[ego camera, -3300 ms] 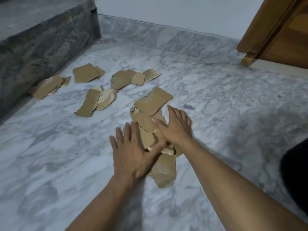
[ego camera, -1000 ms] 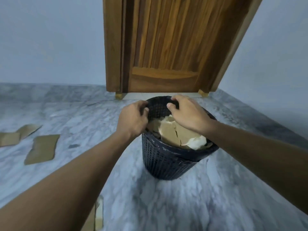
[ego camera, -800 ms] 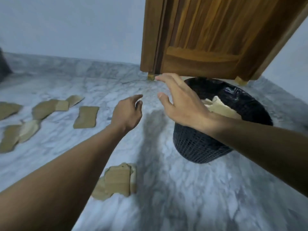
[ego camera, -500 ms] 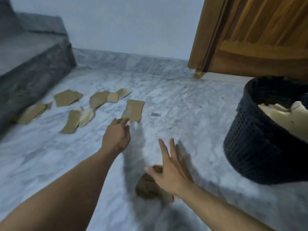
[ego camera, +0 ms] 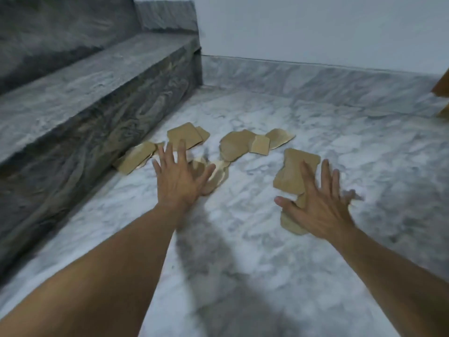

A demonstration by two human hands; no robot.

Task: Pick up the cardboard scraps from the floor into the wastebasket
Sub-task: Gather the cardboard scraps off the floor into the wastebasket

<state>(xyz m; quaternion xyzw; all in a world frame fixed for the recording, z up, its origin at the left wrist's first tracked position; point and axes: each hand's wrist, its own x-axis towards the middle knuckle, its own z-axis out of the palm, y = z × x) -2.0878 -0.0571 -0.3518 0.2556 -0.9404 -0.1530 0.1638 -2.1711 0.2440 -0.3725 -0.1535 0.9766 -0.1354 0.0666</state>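
Swinging away from the basket (now out of view), we spread our empty left hand (ego camera: 181, 182) and right hand (ego camera: 320, 210) wide over torn brown cardboard scraps (ego camera: 295, 172), ready to gather more.

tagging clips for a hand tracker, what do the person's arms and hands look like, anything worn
Both are bare. The left hand and right hand have no gloves, and no ring, watch or bracelet shows. The forearms are uncovered to the frame edge; no sleeve is in view.

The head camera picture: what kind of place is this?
Probably an indoor hallway or landing by stairs: a marble floor, a dark stone step on the left, and a plain wall with marble skirting.
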